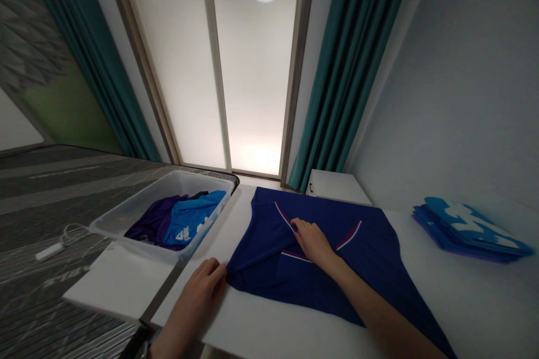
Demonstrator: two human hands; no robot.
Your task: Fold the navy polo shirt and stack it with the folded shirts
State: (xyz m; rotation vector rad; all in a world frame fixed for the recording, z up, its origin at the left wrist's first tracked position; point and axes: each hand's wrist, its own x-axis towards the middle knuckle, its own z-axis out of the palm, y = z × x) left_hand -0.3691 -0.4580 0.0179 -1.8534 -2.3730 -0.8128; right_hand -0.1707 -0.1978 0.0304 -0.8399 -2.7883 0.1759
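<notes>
Fingers of my left hand (pixel 205 281) pinch the near left corner of the shirt (pixel 301 286), spread on the desk (pixel 252 322); those of my right hand (pixel 314 242) bend at its striped trim (pixel 283 215), whether gripping I cannot tell. Uneven tugging could skew or crease the cloth; a loose pinch might let the corner slip.

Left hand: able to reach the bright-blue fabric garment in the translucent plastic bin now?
Likely yes: the open-topped bin leaves the bright-blue garment exposed, only its side wall between. The left hand would first leave the corner of the dark-blue cloth garment.
</notes>
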